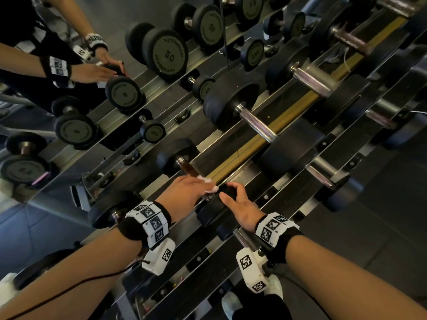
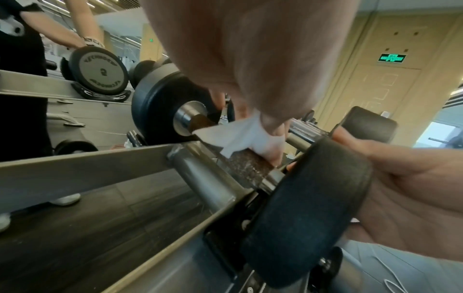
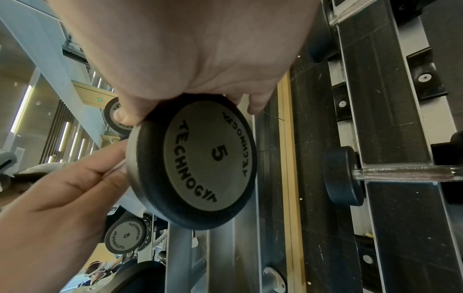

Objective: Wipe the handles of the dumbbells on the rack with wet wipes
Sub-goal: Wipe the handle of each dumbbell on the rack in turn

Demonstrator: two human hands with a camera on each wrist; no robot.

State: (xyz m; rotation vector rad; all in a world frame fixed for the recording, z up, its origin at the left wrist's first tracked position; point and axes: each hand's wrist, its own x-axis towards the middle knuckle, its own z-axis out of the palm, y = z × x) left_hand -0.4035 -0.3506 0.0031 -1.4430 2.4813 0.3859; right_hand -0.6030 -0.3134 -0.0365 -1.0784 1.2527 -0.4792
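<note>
A white wet wipe (image 2: 246, 136) is pinched by the left hand (image 1: 184, 195) against the handle (image 2: 246, 163) of a small dumbbell (image 3: 198, 160) on the rack (image 1: 254, 172). Its near end weight is gripped by the right hand (image 1: 242, 204).

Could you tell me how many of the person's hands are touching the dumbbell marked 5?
2: the left hand holds a wet wipe on the handle; the right hand grips the near end weight.

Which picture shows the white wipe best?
The left wrist view: the wet wipe fills the middle, pinched by the left hand against the dumbbell handle. The head view shows only a small white bit. The right wrist view hides it behind the weight.
</note>
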